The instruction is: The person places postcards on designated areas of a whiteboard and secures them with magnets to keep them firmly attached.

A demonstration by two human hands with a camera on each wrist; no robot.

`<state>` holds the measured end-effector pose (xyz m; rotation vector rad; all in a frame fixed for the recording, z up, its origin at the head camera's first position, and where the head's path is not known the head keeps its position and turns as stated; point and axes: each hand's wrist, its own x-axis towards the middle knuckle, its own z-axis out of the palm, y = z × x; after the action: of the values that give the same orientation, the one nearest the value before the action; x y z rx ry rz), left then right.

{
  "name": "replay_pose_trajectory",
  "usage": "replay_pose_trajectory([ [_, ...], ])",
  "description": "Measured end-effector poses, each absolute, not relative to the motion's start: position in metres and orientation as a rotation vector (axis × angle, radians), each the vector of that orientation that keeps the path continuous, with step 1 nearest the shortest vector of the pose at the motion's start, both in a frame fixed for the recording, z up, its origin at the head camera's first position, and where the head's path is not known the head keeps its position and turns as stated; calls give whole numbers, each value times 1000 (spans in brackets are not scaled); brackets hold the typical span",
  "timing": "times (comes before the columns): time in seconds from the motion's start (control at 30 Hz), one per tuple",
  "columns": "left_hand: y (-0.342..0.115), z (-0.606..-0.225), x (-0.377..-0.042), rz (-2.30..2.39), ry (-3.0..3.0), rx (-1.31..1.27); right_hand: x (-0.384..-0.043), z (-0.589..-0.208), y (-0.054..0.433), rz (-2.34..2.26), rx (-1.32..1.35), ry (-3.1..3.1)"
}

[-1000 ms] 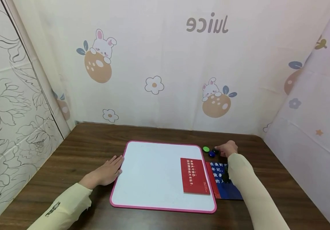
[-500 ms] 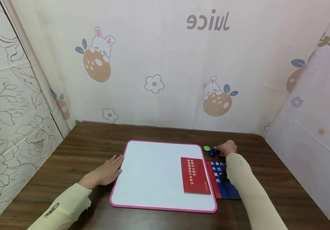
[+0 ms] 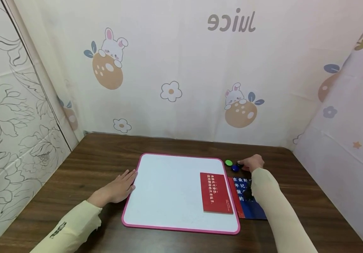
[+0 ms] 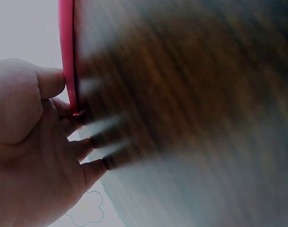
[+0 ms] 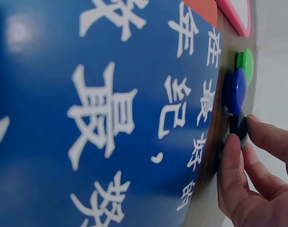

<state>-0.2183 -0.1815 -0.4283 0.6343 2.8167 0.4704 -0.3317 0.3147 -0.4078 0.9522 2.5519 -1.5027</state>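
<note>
My left hand (image 3: 118, 189) lies with straight fingers at the left edge of a whiteboard (image 3: 168, 189) with a pink frame. In the left wrist view the thumb and fingertips are right at the pink frame (image 4: 67, 52). On the table beyond the board's right edge, my right hand (image 3: 253, 163) pinches a small black round magnet (image 5: 237, 126) between thumb and fingers. Beside it sit a glossy blue round magnet (image 5: 236, 92) and a green one (image 3: 228, 163). The black magnet is mostly covered by the fingers in the head view.
A red card (image 3: 216, 193) with white writing lies on the board's right part. A blue and red card (image 3: 252, 209) with white writing lies right of the board, partly under the right forearm in view. The brown table (image 3: 105, 151) ends at a patterned curtain (image 3: 181, 70).
The head view has shifted slightly. Both hands stay in the same places, the right at the black magnet and the left at the whiteboard's edge.
</note>
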Motion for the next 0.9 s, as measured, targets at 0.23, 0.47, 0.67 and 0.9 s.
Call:
replay_pose_trajectory([
  [0.23,-180,-427,-218,465,2814,639,-329,-405,321,-1652,974,2424],
  [0.47,-179,-426,-217,461,2809,627,-330,-400,323,-1812,981,2288],
  [0.67,-180,-425,-216,470,2801,630,-325,-397,321,-1923,920,2198],
  [0.9,-180,-424,-216,476,2791,649,-316,-390,318,-2000,810,2104],
])
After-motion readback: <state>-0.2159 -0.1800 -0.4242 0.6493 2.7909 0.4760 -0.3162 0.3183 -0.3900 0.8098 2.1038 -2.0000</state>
